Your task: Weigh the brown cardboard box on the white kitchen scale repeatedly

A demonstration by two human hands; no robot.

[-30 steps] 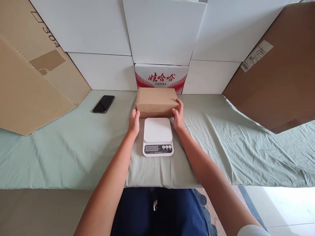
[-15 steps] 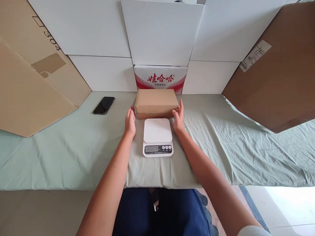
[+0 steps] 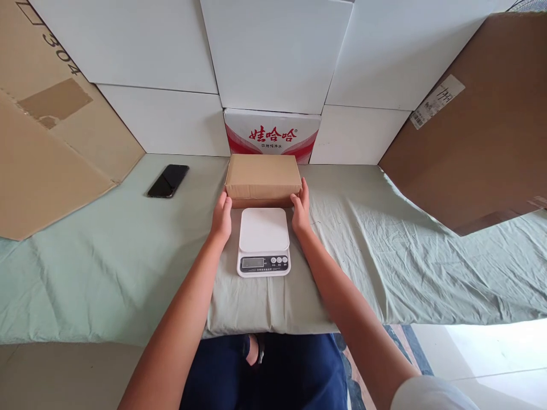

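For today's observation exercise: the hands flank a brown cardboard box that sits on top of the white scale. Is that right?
Not quite. The head view shows the brown cardboard box on the green cloth behind the white scale, not on it. The left hand and right hand do flank it.

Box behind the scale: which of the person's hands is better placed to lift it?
Neither alone: left hand and right hand flank the box at its two near corners, level with each other, so both together suit.
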